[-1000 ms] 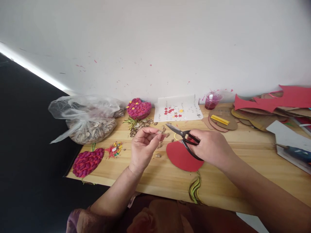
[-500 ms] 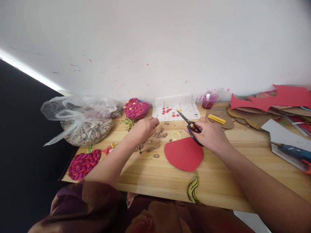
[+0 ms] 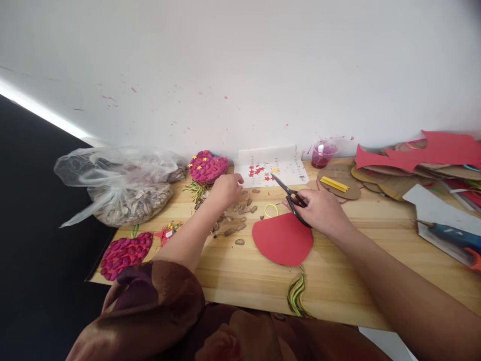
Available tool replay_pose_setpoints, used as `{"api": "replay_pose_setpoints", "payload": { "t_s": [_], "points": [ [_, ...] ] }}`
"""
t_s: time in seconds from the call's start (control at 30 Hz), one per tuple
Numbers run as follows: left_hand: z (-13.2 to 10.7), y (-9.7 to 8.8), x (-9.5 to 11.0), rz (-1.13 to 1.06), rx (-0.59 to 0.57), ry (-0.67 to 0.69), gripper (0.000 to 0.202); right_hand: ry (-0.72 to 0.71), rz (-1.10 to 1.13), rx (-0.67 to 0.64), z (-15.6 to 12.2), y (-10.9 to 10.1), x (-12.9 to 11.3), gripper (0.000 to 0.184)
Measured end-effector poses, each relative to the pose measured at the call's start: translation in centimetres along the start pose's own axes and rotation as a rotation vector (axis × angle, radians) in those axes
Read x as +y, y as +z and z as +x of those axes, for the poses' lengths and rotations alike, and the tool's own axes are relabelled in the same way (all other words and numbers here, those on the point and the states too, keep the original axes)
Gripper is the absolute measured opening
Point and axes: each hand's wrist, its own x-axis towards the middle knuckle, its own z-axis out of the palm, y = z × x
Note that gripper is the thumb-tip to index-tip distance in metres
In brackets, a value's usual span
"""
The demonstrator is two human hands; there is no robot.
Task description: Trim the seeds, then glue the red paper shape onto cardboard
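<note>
My right hand [image 3: 323, 210] grips black-handled scissors [image 3: 296, 199], their blades pointing up and left toward the white paper. Beneath them lies a rounded red cutout [image 3: 281, 239] with a yellow cord loop [image 3: 271, 210] at its top and a green-brown yarn tassel [image 3: 296, 291] below. My left hand [image 3: 226, 191] hovers by the paper's left corner, fingers bent together; whatever they hold, if anything, is too small to make out. Small red and yellow stars [image 3: 257, 171] lie on the white paper [image 3: 296, 163]. Peanuts [image 3: 240, 205] are scattered beside and below my left hand.
At the left are a clear bag [image 3: 128, 200] of shells and two magenta-studded pieces [image 3: 126, 255]. A cup of magenta paint [image 3: 322, 154] stands by the wall. Cardboard and red offcuts [image 3: 409, 158] pile up right, near a glue gun [image 3: 451, 235]. Yellow folded strips [image 3: 334, 184] lie behind my right hand.
My left hand has shifted slightly up toward the paper's corner, and its forearm has moved with it. My right hand keeps the scissors in nearly the same place. The whole view has shifted a little.
</note>
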Motion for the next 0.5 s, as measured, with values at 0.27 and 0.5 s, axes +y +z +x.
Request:
{"api": "replay_pose_setpoints", "payload": {
  "t_s": [0.27,0.5],
  "points": [
    [-1.1,1.2,-0.6,-0.042,0.026,-0.009,0.016,0.021,0.031,-0.012,0.1,0.3,0.2,0.044],
    [-2.6,1.5,0.2,-0.108,0.127,0.008,0.018,0.091,0.064,0.003,0.4,0.3,0.5,0.047]
  ]
}}
